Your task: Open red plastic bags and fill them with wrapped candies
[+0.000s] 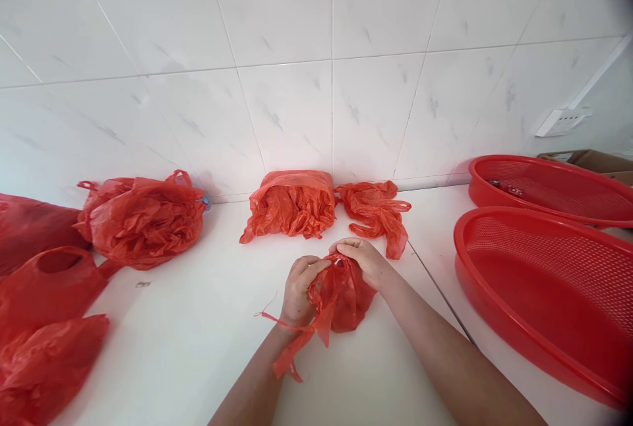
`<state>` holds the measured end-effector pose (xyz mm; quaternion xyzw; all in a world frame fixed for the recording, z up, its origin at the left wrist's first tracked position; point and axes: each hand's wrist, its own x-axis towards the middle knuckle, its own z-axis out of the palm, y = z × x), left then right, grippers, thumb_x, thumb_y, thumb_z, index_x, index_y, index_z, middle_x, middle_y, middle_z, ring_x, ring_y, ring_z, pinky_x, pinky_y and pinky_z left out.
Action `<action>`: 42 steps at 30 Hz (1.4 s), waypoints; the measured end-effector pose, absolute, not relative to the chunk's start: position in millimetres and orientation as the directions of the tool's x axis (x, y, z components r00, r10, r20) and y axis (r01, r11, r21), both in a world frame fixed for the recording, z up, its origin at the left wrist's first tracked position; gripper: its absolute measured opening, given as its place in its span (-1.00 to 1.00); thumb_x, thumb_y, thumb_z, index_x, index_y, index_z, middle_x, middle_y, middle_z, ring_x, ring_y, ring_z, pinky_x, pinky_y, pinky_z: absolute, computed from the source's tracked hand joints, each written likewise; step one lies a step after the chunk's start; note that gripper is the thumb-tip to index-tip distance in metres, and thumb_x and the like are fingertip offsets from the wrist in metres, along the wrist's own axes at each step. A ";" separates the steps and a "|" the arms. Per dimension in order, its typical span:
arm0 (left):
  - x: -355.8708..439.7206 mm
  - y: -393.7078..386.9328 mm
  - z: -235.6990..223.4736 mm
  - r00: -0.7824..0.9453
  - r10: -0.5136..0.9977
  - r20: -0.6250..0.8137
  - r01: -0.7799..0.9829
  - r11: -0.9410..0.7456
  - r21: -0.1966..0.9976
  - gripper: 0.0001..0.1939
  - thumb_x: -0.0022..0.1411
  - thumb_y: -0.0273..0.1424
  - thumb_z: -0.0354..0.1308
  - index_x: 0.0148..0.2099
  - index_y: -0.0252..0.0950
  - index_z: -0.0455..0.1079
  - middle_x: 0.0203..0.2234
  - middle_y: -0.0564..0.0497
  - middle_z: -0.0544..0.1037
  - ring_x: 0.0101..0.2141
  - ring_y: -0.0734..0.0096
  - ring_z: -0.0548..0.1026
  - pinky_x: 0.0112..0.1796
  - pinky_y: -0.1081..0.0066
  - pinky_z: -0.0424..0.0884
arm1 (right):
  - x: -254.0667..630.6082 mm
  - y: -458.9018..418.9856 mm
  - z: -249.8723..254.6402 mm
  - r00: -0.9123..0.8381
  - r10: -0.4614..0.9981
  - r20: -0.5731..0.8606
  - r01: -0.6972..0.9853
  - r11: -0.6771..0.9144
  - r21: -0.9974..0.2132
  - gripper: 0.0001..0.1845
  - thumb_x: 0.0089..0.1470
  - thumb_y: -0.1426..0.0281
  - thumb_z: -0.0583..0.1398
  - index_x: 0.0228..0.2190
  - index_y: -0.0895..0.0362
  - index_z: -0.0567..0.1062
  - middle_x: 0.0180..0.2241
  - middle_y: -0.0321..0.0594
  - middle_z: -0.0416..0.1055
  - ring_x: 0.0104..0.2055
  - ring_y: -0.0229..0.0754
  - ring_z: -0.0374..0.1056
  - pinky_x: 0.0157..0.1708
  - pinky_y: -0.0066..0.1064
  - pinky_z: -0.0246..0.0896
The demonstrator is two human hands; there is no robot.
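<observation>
A thin red plastic bag (352, 301) is gathered between both my hands over the white table. My left hand (301, 284) pinches its bunched edge from the left, while my right hand (363, 258) grips the top of the bag from the right. A small gap shows in the plastic between my fingers. Torn-looking strips dangle below my left hand, across the wrist. Just beyond my hands lie an open-mouthed red bag (297, 182) stuffed with crumpled plastic and a loose crumpled red bag (373, 212).
More red plastic bags (148, 221) heap up on the left of the white table (182, 340). Two red perforated baskets (519, 347) stand on the right, the farther one with small items inside. A cardboard box (593, 161) sits behind them. A tiled wall (287, 116) borders the back.
</observation>
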<state>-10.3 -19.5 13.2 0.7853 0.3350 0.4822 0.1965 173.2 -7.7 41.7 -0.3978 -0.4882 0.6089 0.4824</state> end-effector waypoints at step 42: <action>-91.0 -56.1 -2.1 -0.083 0.904 0.419 0.483 -0.331 0.811 -0.82 -0.01 -0.54 0.04 -0.31 -0.27 0.39 -0.44 0.04 0.48 -0.41 0.39 0.41 -0.37 0.43 0.32 | 209.5 16.8 -19.5 0.095 0.992 0.078 0.553 0.013 -0.833 -0.60 -0.02 0.05 0.07 -0.29 0.06 0.46 -0.21 -0.19 0.46 -0.13 0.00 0.34 -0.16 -0.25 0.18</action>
